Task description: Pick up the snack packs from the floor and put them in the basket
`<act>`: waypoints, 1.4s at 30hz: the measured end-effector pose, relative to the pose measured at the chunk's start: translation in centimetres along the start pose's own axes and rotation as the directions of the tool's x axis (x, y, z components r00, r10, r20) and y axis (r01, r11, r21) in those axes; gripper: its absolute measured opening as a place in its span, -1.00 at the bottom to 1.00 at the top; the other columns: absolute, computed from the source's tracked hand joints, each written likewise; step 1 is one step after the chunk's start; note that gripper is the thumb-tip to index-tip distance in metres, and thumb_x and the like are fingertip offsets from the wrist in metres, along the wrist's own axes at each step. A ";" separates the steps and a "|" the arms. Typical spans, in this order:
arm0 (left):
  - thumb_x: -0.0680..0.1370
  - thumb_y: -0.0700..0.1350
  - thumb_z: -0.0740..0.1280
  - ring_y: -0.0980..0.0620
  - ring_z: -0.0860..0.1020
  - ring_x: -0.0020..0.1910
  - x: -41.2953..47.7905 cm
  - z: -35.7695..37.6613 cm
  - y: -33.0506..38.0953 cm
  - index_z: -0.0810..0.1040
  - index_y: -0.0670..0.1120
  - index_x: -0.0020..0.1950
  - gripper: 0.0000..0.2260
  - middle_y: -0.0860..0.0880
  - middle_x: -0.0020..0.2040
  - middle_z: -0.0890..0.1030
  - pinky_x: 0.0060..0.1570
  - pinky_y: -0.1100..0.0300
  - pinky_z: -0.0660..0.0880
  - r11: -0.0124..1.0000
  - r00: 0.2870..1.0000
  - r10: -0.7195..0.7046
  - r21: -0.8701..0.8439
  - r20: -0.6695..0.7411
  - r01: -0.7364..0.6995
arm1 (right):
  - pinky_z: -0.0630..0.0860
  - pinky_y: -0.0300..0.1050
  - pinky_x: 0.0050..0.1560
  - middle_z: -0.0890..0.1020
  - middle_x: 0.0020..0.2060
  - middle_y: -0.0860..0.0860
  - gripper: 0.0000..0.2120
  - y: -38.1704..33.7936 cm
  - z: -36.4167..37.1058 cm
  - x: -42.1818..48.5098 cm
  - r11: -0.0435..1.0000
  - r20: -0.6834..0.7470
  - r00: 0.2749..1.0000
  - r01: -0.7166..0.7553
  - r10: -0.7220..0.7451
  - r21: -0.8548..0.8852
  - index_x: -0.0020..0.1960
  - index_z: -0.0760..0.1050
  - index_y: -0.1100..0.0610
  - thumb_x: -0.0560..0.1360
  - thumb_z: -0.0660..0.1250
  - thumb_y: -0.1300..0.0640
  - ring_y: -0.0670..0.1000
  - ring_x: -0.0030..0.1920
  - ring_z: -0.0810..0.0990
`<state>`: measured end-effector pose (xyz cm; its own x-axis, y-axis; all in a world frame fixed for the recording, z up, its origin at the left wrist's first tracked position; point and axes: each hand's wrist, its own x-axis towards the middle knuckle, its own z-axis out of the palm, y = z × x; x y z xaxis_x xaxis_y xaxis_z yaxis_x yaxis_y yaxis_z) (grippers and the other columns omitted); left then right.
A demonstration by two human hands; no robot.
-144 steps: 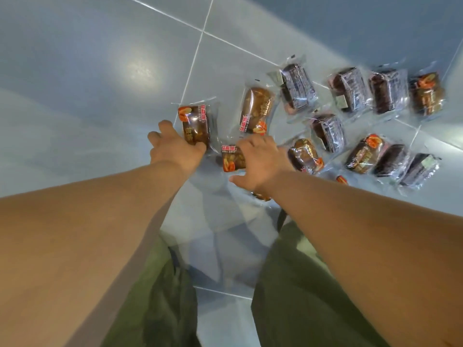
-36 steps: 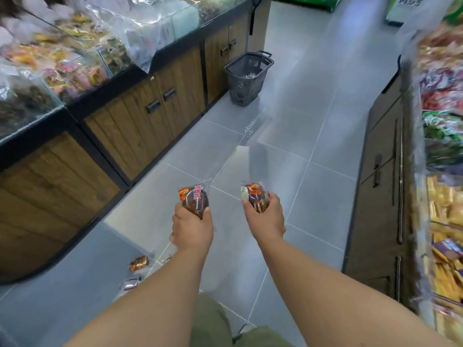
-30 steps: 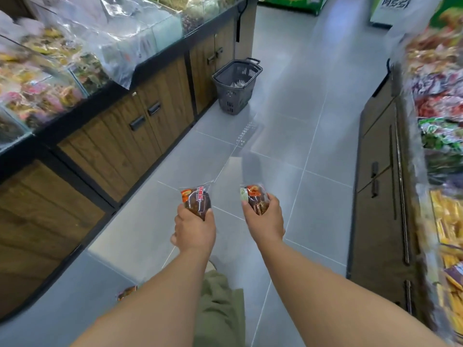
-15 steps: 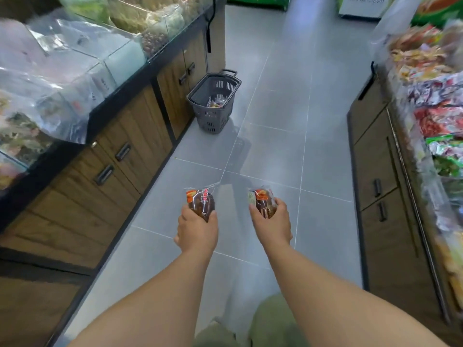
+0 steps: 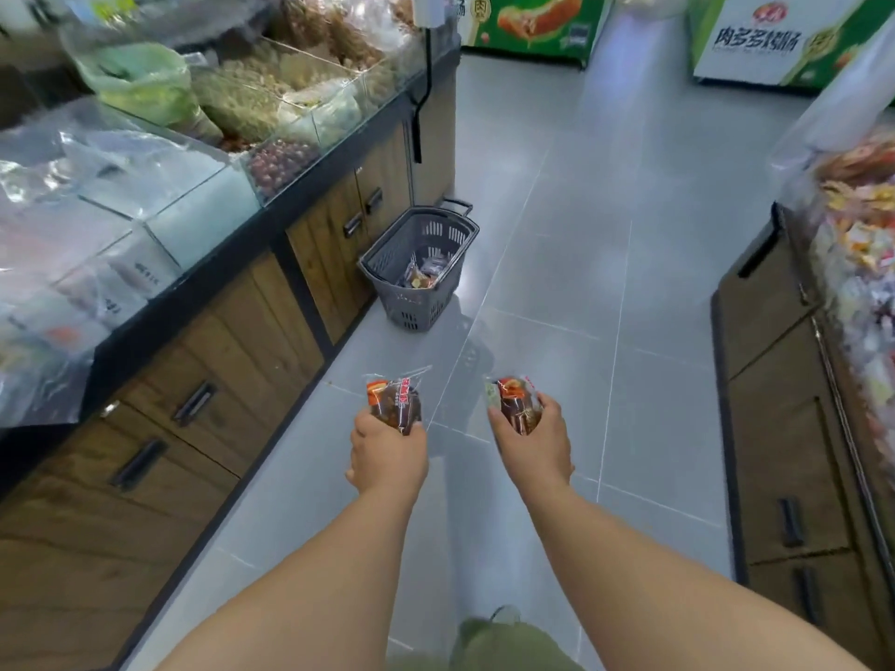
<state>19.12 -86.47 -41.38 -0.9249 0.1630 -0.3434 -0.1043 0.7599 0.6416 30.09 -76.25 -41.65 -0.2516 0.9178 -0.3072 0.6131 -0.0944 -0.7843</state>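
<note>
The left hand (image 5: 387, 457) was curled round the lower part of a clear-wrapped snack pack with a dark brown cake and a red-orange label (image 5: 393, 399), whose top stood up above the fingers. At 3 o'clock from it, apart, the right hand (image 5: 530, 450) gripped a second clear-wrapped brown snack pack with an orange label (image 5: 516, 401) the same way, thumb on one side and fingers on the other. Both bare forearms reached forward over olive-green trousers (image 5: 503, 641) at 6 o'clock.

Beyond the hands, toward 12 o'clock and slightly to the 11 side, stood a grey slatted plastic shopping basket (image 5: 416, 307) on the grey tiled floor (image 5: 557, 283). Several wrapped snack packs (image 5: 419, 278) lay inside it, and its dark handle showed at the far rim. Open tile lay between the hands and the basket.

The basket sat just beside the front of a long wood-fronted display table with a black edge and dark drawer pulls (image 5: 218, 380), which ran from 7 to 11 o'clock. On the table were clear bins of loose dried goods and plastic bags (image 5: 271, 104). At 3 o'clock a second dark wooden cabinet (image 5: 775, 380) lined the aisle, with heaped, brightly wrapped sweets (image 5: 862, 263) on top. At 12 to 1 o'clock, well apart, stood green and white printed chests (image 5: 775, 41).
</note>
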 end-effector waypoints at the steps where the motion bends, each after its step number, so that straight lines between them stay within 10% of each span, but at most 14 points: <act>1: 0.48 0.02 0.38 -0.17 0.47 0.21 1.0 0.6 1.5 0.26 -0.10 0.37 -0.46 -0.12 0.26 0.45 0.28 -0.08 0.32 1.000 1.000 -0.013 -0.015 -0.008 0.013 | 0.26 0.10 0.27 0.47 0.24 -0.04 -0.34 -1.2 0.0 1.8 1.000 0.007 1.000 0.011 -0.011 0.000 0.38 0.26 -0.02 0.40 0.34 -0.28 0.07 0.23 0.45; 20: 0.52 0.02 0.36 -0.17 0.47 0.21 30.9 8.2 24.1 0.17 -0.08 0.38 -0.45 -0.14 0.29 0.39 0.19 -0.07 0.46 0.993 0.998 -0.045 -0.110 0.050 0.050 | 0.30 0.13 0.31 0.47 0.24 -0.03 -0.38 -20.3 10.6 33.9 0.998 0.070 0.997 0.043 -0.040 -0.045 0.37 0.27 -0.09 0.41 0.34 -0.28 0.07 0.24 0.44; 42: 0.50 -0.03 0.37 -0.20 0.49 0.11 55.3 22.3 45.7 0.17 -0.13 0.34 -0.46 -0.18 0.24 0.41 0.13 -0.11 0.49 0.852 0.901 -0.419 -0.391 -0.111 0.348 | 0.30 0.18 0.34 0.49 0.21 -0.04 -0.42 -36.1 19.4 71.1 0.963 0.390 0.916 0.185 -0.097 -0.194 0.34 0.29 -0.06 0.41 0.34 -0.25 0.09 0.23 0.47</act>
<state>-28.65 -28.69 -46.34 -0.8306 -0.2410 -0.5019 -0.5533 0.4581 0.6957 -24.41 -15.09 -45.61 -0.5822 0.6991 -0.4151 0.6895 0.1540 -0.7078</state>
